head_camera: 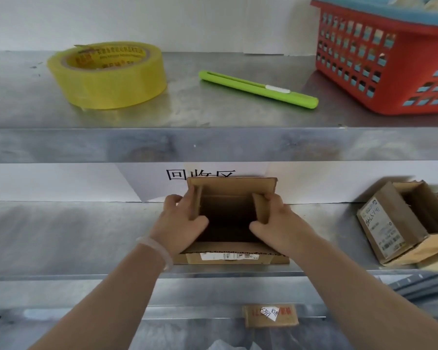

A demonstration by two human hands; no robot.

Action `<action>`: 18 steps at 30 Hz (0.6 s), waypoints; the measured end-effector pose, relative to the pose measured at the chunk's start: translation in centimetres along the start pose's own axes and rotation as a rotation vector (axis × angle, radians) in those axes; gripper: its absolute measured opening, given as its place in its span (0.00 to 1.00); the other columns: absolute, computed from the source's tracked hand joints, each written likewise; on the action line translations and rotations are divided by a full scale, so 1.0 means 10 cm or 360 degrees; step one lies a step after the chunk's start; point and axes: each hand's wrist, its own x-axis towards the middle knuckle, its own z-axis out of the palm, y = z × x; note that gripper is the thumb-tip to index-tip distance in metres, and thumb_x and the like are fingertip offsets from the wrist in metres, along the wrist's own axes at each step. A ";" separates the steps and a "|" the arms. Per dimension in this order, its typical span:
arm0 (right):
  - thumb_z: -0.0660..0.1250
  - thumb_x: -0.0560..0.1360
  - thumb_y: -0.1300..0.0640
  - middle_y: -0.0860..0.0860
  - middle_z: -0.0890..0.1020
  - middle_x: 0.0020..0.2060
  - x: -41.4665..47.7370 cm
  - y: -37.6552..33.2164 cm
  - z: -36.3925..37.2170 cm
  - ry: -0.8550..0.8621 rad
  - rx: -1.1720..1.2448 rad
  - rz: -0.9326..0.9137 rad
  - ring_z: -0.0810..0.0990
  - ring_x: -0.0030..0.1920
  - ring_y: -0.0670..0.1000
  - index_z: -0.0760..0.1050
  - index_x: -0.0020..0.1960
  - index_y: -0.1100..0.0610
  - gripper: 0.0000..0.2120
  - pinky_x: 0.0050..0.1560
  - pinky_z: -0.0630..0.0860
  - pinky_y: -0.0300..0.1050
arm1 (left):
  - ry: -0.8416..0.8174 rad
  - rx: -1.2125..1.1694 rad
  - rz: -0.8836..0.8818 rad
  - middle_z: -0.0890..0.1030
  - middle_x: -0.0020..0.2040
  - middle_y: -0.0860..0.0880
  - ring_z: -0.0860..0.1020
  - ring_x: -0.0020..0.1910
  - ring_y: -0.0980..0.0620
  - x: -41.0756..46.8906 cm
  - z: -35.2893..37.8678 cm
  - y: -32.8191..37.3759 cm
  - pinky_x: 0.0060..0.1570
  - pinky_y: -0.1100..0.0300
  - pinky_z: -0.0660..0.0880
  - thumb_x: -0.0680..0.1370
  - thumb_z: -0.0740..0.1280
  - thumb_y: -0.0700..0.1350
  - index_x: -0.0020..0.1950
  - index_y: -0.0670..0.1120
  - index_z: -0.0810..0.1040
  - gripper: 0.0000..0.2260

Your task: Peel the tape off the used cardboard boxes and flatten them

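An open brown cardboard box stands on the middle metal shelf, its top flaps up and a white label on its near flap. My left hand grips the box's left side flap, thumb inside the opening. On the other side, my right hand grips the right side flap the same way. The box interior is dark. A second opened cardboard box with a white shipping label lies tilted at the right end of the same shelf.
On the upper shelf lie a yellow tape roll, a green utility knife and a red plastic basket. A white sign with black characters hangs behind the box. A small flat cardboard piece lies below the shelf edge.
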 end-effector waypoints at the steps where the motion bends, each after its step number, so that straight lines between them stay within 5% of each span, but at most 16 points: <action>1: 0.59 0.70 0.40 0.52 0.76 0.54 -0.03 0.03 -0.02 0.0006 0.0107 -0.0012 0.78 0.52 0.56 0.52 0.72 0.43 0.33 0.55 0.77 0.57 | 0.0001 -0.0324 -0.0038 0.68 0.60 0.48 0.74 0.54 0.46 -0.04 -0.04 -0.01 0.50 0.58 0.72 0.79 0.59 0.47 0.76 0.58 0.58 0.26; 3: 0.55 0.76 0.46 0.50 0.78 0.48 -0.08 0.10 -0.06 0.0021 0.0298 -0.0056 0.79 0.46 0.52 0.55 0.71 0.43 0.24 0.50 0.79 0.53 | -0.0009 -0.1001 -0.0219 0.74 0.47 0.47 0.74 0.42 0.49 -0.10 -0.09 -0.03 0.39 0.58 0.74 0.81 0.54 0.40 0.70 0.59 0.67 0.21; 6: 0.52 0.81 0.56 0.51 0.76 0.48 -0.12 0.21 -0.11 0.0044 0.0746 -0.0041 0.77 0.45 0.50 0.61 0.71 0.47 0.19 0.46 0.79 0.50 | -0.0014 -0.1595 -0.0375 0.76 0.46 0.45 0.74 0.42 0.50 -0.20 -0.12 -0.05 0.38 0.57 0.74 0.79 0.57 0.40 0.60 0.51 0.73 0.13; 8: 0.52 0.80 0.62 0.53 0.78 0.50 -0.15 0.28 -0.12 -0.0002 0.1210 0.0037 0.79 0.48 0.53 0.68 0.67 0.48 0.19 0.48 0.82 0.54 | -0.0016 -0.1698 -0.0280 0.78 0.49 0.46 0.75 0.43 0.50 -0.23 -0.10 -0.14 0.41 0.57 0.74 0.69 0.62 0.43 0.61 0.48 0.75 0.20; 10: 0.52 0.78 0.65 0.55 0.80 0.53 -0.16 0.36 -0.10 -0.0069 0.1488 0.0044 0.79 0.53 0.57 0.74 0.60 0.45 0.20 0.53 0.81 0.58 | 0.0017 -0.1645 -0.0059 0.77 0.59 0.47 0.75 0.52 0.50 -0.23 -0.13 -0.28 0.54 0.53 0.74 0.63 0.58 0.42 0.68 0.47 0.72 0.32; 13: 0.58 0.78 0.59 0.52 0.82 0.47 -0.18 0.39 -0.04 -0.0157 0.1828 -0.0019 0.81 0.47 0.54 0.76 0.59 0.47 0.14 0.41 0.80 0.48 | -0.0166 -0.1676 0.0216 0.74 0.69 0.51 0.72 0.66 0.50 -0.27 -0.19 -0.41 0.68 0.49 0.66 0.60 0.64 0.45 0.71 0.50 0.71 0.37; 15: 0.57 0.82 0.53 0.51 0.81 0.41 -0.20 0.35 0.00 -0.0195 0.2091 0.0020 0.81 0.39 0.49 0.78 0.56 0.53 0.11 0.35 0.79 0.46 | -0.0220 -0.1739 0.0178 0.79 0.63 0.53 0.75 0.63 0.51 -0.31 -0.18 -0.46 0.60 0.56 0.71 0.63 0.67 0.50 0.62 0.52 0.78 0.26; 18: 0.52 0.81 0.40 0.56 0.83 0.43 -0.18 0.37 0.11 -0.0224 0.2020 0.0163 0.83 0.44 0.52 0.77 0.52 0.57 0.24 0.38 0.80 0.47 | -0.0060 -0.1651 0.0029 0.81 0.54 0.50 0.76 0.60 0.47 -0.37 -0.09 -0.52 0.50 0.59 0.73 0.79 0.61 0.46 0.51 0.48 0.82 0.10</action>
